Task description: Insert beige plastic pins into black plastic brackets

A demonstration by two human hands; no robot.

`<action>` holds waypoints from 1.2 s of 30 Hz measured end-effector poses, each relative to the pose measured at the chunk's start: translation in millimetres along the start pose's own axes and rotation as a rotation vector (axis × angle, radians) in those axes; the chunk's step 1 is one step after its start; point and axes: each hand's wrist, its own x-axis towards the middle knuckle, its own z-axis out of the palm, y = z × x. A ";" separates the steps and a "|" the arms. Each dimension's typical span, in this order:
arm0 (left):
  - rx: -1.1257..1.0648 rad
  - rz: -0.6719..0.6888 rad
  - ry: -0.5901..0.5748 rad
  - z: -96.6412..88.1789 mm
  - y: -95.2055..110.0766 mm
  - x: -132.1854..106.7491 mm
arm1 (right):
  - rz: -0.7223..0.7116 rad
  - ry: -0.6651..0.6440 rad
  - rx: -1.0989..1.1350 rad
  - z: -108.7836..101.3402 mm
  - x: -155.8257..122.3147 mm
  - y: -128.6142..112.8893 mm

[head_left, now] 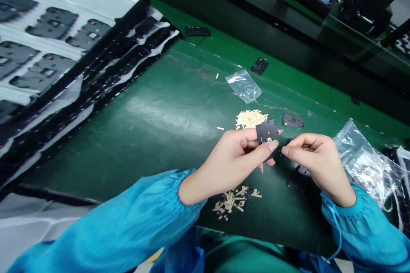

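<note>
My left hand (245,151) grips a flat black plastic part (267,131) with small cutouts, its thumb lying across the front. Close by on the right, my right hand (312,153) has thumb and forefinger pinched together beside the part's edge. Whatever sits in that pinch is too small to make out. Behind the held part lies a heap of small cream-coloured pieces (248,117). Below my left wrist is a looser pile of tan and dark scraps (230,202). A similar black part (293,120) rests on the green mat beyond my right hand.
Stacked trays (96,72) of black parts fill the left side. A small clear bag (244,86) lies beyond the cream heap, and a fuller clear bag (368,164) is at the right. More black parts (197,31) lie along the back, under a dark shelf (256,13).
</note>
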 end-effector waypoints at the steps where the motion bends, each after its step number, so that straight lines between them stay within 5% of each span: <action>1: 0.004 -0.001 -0.002 0.0 0.1 -0.1 | 0.000 -0.001 -0.002 0.2 -0.2 -0.4; 26: 0.010 -0.050 -0.051 -2.2 -0.6 0.6 | -0.001 0.007 -0.076 2.7 -0.4 -5.2; 36: -0.090 -0.178 -0.128 -9.2 -2.5 6.2 | 0.023 -0.058 -0.021 0.3 3.2 -0.7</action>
